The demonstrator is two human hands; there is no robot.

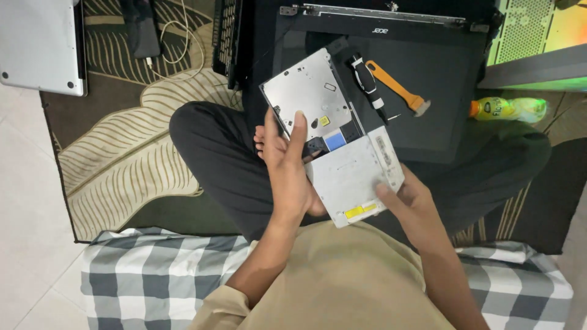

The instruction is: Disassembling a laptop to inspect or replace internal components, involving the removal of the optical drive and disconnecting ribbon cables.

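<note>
Silver optical drive (333,143), clasped by left hand (287,165) and right hand (406,198) above the lap, could slip, its halves sliding apart.

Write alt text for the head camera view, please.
A seated person's left hand and right hand hold a slim silver optical drive over their lap. Beyond lie a black laptop shell, a screwdriver and an orange pry tool.

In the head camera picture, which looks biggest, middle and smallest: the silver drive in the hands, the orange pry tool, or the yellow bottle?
1. Silver drive, clearly biggest, though it is nearest the camera.
2. Orange pry tool and yellow bottle look about alike in length; the bottle is fatter, so I would not rank them.
</note>
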